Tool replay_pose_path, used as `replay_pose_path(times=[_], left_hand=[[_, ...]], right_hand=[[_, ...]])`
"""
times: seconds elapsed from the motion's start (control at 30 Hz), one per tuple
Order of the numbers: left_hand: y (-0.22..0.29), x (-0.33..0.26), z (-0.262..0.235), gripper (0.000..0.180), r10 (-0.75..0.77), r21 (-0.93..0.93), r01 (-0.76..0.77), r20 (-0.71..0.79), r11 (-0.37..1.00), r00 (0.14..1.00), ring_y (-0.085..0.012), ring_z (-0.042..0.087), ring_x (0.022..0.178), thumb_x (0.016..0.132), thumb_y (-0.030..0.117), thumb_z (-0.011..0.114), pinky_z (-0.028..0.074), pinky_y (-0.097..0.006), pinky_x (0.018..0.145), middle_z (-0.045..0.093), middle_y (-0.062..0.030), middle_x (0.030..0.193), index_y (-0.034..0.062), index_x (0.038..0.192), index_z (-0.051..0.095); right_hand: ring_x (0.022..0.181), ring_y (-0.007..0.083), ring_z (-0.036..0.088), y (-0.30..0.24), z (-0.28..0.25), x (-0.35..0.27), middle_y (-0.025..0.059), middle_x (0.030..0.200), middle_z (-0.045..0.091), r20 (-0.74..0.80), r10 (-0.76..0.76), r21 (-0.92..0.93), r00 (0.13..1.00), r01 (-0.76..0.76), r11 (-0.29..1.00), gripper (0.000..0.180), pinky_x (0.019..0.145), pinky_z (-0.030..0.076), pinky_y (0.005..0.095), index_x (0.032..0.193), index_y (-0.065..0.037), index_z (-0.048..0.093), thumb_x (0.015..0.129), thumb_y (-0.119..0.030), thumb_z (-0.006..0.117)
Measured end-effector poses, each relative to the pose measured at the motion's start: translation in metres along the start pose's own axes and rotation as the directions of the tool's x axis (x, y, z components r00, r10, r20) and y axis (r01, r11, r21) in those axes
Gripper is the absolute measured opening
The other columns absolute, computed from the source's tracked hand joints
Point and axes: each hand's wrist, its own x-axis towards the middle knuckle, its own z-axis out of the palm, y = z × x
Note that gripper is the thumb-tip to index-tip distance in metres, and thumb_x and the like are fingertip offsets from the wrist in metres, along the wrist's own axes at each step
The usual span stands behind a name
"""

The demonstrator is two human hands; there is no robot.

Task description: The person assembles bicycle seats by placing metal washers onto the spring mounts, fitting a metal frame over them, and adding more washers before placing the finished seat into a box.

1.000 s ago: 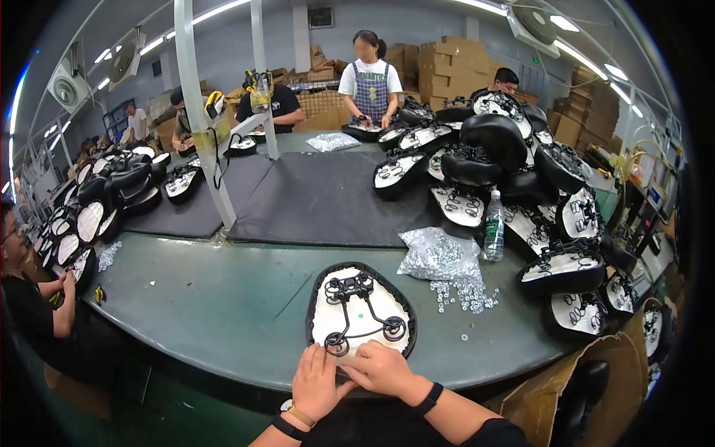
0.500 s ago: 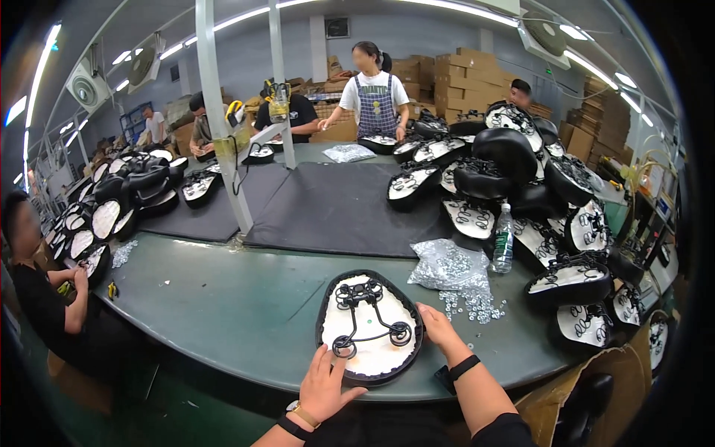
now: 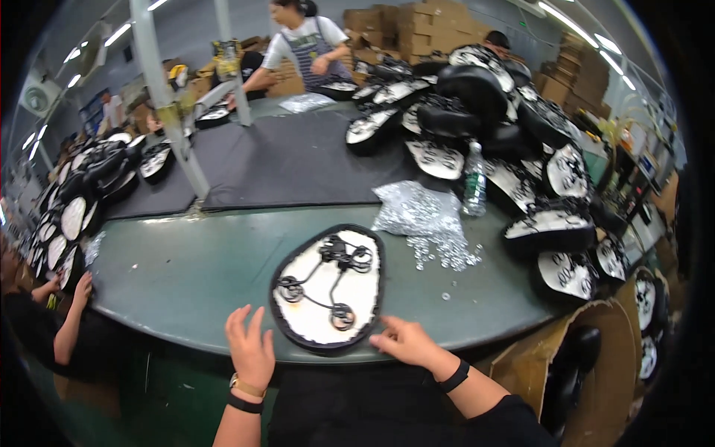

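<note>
Now | left hand (image 3: 250,349) spread, off saddle base (image 3: 328,287) | right hand (image 3: 403,343) fingers loose at its rim

The seat base (image 3: 328,287) showed a matt white underside, plastic by the look of it, edged in dull black, with a dark metal wire frame (image 3: 325,277) and coiled springs. The table (image 3: 171,276) was smooth green with a faint sheen. Behind it lay a matt dark mat (image 3: 298,160), cloth or rubber. The bag (image 3: 417,208) was crinkled clear plastic, and the loose bits (image 3: 443,253) beside it glinted like metal. The bottle (image 3: 474,182) was clear plastic. The box (image 3: 596,350) was plain brown cardboard.
</note>
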Motion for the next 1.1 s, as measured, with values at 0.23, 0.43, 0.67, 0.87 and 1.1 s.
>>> replay_pose_path(times=[0.23, 0.43, 0.67, 0.87, 1.1], left_hand=[[0.093, -0.010, 0.024, 0.041, 0.237, -0.381, -0.165, 0.150, 0.910, 0.960, -0.0342, 0.059, 0.109, 0.081, 0.010, 0.077, 0.045, -0.051, 0.099, 0.063, -0.0130, 0.118, 0.0060, 0.121, 0.068], [0.088, -0.017, 0.045, 0.032, 0.227, -0.362, -0.195, 0.048, 0.911, 0.973, -0.0265, 0.059, 0.101, 0.078, 0.014, 0.082, 0.040, -0.047, 0.100, 0.064, -0.0019, 0.102, 0.0123, 0.109, 0.072], [0.065, -0.007, 0.034, 0.028, 0.298, -0.490, -0.217, 0.092, 0.844, 0.950, -0.0264, 0.058, 0.096, 0.075, 0.010, 0.084, 0.040, -0.043, 0.095, 0.062, -0.0049, 0.104, 0.0120, 0.101, 0.074], [0.074, -0.013, 0.027, 0.051, 0.183, -0.412, -0.146, 0.052, 0.899, 0.982, -0.0325, 0.060, 0.116, 0.076, 0.011, 0.085, 0.044, -0.052, 0.110, 0.062, -0.0109, 0.125, 0.0039, 0.123, 0.065], [0.079, -0.011, 0.025, 0.055, 0.266, -0.314, -0.213, 0.138, 0.925, 0.954, -0.0283, 0.063, 0.113, 0.077, 0.012, 0.083, 0.045, -0.051, 0.110, 0.066, -0.0081, 0.123, 0.0055, 0.128, 0.066]], right_hand=[[0.083, 0.0341, 0.071, 0.056, -0.067, -0.012, 0.0133, 0.093, 0.074, -0.569, -0.364, -0.468, 0.737, 0.074, 0.881, 0.024, 0.075, 0.058, 0.0434, 0.109, -0.009, 0.077, 0.087, -0.019, 0.076], [0.086, 0.0364, 0.069, 0.097, -0.113, 0.008, 0.0117, 0.095, 0.067, -0.594, -0.286, -0.580, 0.752, -0.155, 0.800, 0.031, 0.079, 0.057, 0.0467, 0.118, -0.014, 0.075, 0.087, -0.018, 0.075], [0.080, 0.0351, 0.071, 0.091, -0.104, 0.006, 0.0131, 0.086, 0.072, -0.574, -0.235, -0.358, 0.784, 0.017, 0.934, 0.010, 0.073, 0.059, 0.0422, 0.093, -0.008, 0.077, 0.085, -0.013, 0.076], [0.075, 0.0280, 0.069, 0.054, -0.032, -0.012, 0.0052, 0.083, 0.070, -0.388, -0.581, -0.713, 0.716, 0.167, 0.681, 0.009, 0.065, 0.056, 0.0396, 0.086, -0.012, 0.075, 0.079, -0.011, 0.080], [0.076, 0.0250, 0.067, 0.045, -0.032, -0.024, 0.0028, 0.084, 0.068, -0.425, -0.539, -0.685, 0.728, 0.131, 0.717, 0.013, 0.067, 0.056, 0.0377, 0.088, -0.012, 0.076, 0.077, -0.010, 0.081]])
